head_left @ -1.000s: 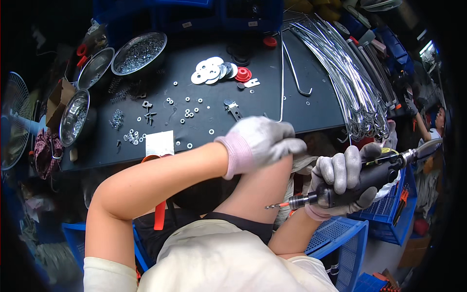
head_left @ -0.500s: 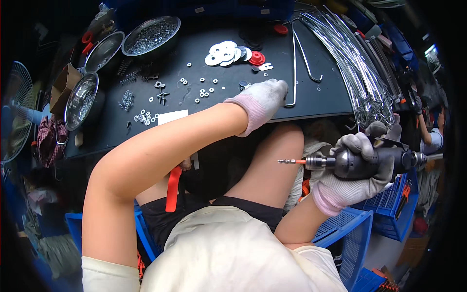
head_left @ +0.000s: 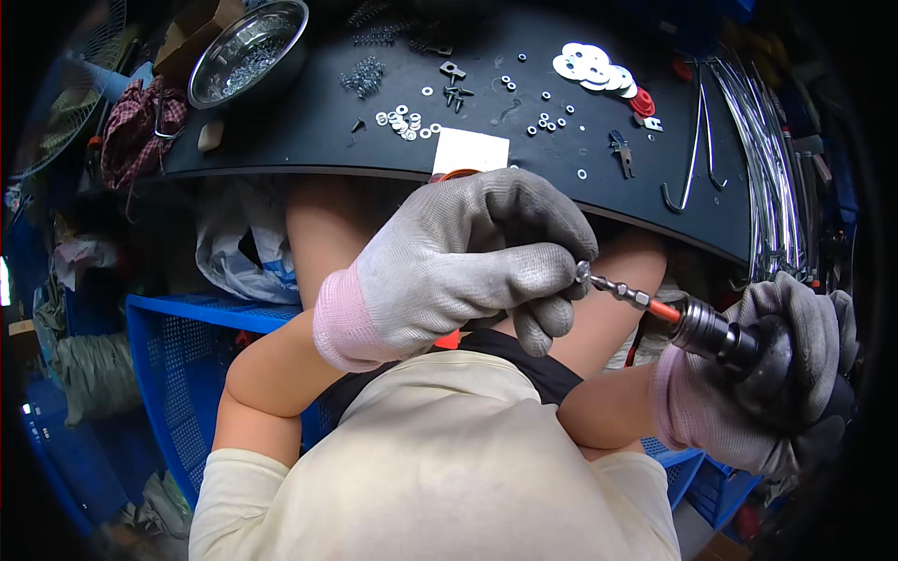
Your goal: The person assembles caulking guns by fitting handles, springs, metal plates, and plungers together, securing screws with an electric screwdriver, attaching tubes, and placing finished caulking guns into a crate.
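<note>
- Moved off the black table (head_left: 309, 140) since half a second ago: gloved left hand (head_left: 458, 266), now pinching the bit tip (head_left: 584, 272) over the lap.
- Closed around the power screwdriver (head_left: 748, 351): gloved right hand (head_left: 758, 383).
- Scattered on the table: washers (head_left: 404, 122), beside a steel bowl (head_left: 248, 51).

Left hand (head_left: 458, 271): grey knit glove, pale pink cuff at the wrist. Right hand (head_left: 776, 374): same glove. Forearms bare; cream short-sleeved shirt behind the hands.

Both gloved hands (head_left: 468, 271) (head_left: 758, 374) closed, near-touching
</note>
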`<state>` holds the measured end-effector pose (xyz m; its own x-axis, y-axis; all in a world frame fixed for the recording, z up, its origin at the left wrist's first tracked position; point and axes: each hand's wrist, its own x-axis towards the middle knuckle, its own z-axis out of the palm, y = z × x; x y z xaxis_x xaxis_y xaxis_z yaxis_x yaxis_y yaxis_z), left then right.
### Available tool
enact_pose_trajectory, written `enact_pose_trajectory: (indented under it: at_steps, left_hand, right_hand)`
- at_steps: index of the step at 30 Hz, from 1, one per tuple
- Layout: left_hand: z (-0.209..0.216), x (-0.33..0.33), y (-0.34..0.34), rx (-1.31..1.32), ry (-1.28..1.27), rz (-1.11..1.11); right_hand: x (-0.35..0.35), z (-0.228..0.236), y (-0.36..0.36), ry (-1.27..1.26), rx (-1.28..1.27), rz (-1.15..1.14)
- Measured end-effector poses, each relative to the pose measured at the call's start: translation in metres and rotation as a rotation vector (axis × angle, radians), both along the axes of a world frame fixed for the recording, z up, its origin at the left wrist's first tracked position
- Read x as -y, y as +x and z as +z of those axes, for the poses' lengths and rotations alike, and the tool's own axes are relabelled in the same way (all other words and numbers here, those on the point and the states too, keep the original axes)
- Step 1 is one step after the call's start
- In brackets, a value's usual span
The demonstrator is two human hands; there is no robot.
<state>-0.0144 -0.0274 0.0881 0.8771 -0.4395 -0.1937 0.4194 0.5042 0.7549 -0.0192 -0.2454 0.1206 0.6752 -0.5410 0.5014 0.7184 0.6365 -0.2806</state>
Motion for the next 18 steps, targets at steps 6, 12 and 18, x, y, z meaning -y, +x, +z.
enact_pose_trajectory:
  at_steps: [6,12,18]
  left_hand:
    - [-0.013,-0.018,-0.002,-0.004,-0.148,-0.003]
    - [-0.018,-0.026,-0.001,-0.070,-0.128,0.000]
    - [-0.027,-0.023,-0.003,-0.003,-0.098,0.095]
  right_hand:
    - [-0.006,-0.002,-0.004,-0.082,-0.142,0.135]
    - [-0.045,0.004,0.003,-0.418,-0.320,-0.461]
    - [-0.047,0.003,0.006,-0.373,-0.134,0.232]
